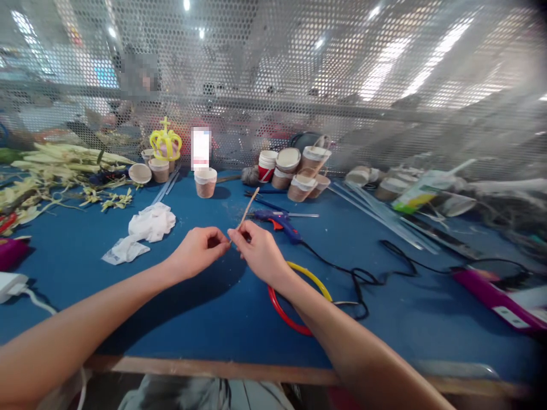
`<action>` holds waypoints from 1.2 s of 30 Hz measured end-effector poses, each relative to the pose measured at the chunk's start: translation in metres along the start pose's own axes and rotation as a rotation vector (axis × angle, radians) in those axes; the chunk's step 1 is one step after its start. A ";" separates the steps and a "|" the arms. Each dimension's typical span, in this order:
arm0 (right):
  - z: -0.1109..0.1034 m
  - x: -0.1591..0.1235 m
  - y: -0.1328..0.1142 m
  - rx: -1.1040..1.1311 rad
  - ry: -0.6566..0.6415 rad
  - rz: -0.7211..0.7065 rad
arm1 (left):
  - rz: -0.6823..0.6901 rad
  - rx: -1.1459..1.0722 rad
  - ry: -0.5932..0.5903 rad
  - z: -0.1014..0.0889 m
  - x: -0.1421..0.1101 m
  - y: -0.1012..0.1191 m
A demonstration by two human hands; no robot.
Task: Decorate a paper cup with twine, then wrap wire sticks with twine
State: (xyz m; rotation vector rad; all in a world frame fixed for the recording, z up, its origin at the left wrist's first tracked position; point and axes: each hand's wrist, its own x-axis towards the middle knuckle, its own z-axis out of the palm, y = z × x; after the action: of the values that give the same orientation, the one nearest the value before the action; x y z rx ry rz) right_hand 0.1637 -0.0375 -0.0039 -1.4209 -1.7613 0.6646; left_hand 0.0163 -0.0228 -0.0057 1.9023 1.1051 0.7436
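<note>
A thin tan strip (250, 206), stiff and slightly curved, slants up from between my fingertips over the middle of the table. I cannot tell whether it is wood or twine. My right hand (255, 246) is closed, pinching it between thumb and fingers. Thumb and forefinger of my left hand (200, 249) meet at the strip's lower end, which the fingers mostly hide. Just beyond my right hand lies a blue glue gun (280, 218) with a red trigger and a clear glue stick in its back. Under my right forearm is a red and yellow ring (284, 310).
A white-rimmed cup (205, 183) props up a phone (200, 149). More cups (301, 188) stand behind the glue gun. Crumpled tissue (152, 221) lies left, near a yellow crown (166, 142). A black cord (329, 263) runs right to a purple power strip (498, 299). Perforated metal (265, 74) closes the back.
</note>
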 end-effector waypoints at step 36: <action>-0.011 -0.003 0.005 0.303 -0.246 0.069 | 0.114 0.115 -0.045 -0.006 -0.005 0.008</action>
State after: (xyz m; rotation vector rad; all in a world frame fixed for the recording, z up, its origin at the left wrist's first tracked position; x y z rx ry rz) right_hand 0.1757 -0.0400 -0.0028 -1.2352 -1.7106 1.1332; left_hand 0.0130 -0.0277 0.0032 2.0832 1.0374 0.7090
